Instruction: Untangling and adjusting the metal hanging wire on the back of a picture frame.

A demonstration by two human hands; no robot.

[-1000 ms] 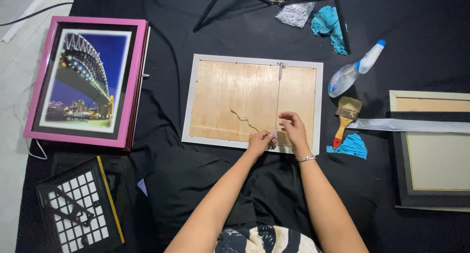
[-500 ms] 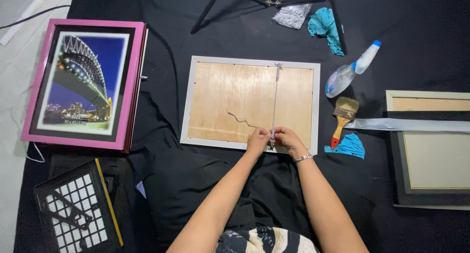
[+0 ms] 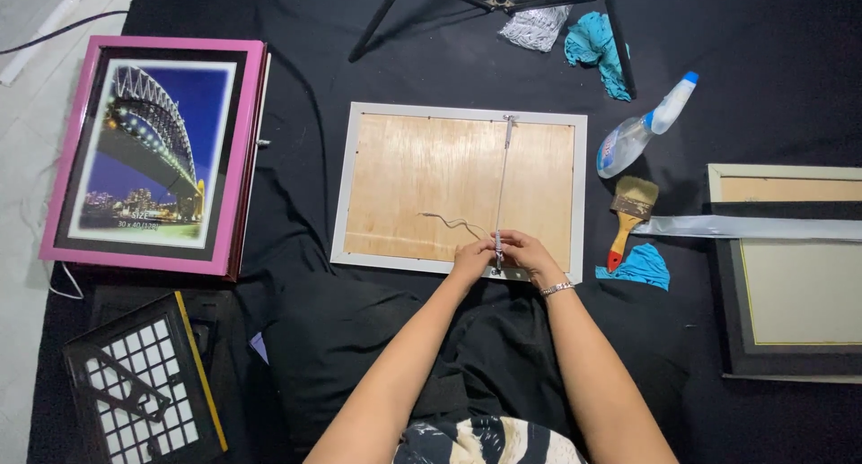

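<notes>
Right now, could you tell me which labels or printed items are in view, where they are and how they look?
Spray bottle: right of the white frame, lying tilted; clear body, blue cap, blue-red label.
Bridge print: far left, in a pink frame; blue night scene with a small caption strip at its bottom edge.

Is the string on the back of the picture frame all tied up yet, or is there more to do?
Partly. The wire already runs from the top edge of the white frame, lying face down, to the bottom edge. Right now the left hand and right hand pinch it together at the bottom edge. A loose tail curls across the wooden backing, so that end looks unfinished.
</notes>
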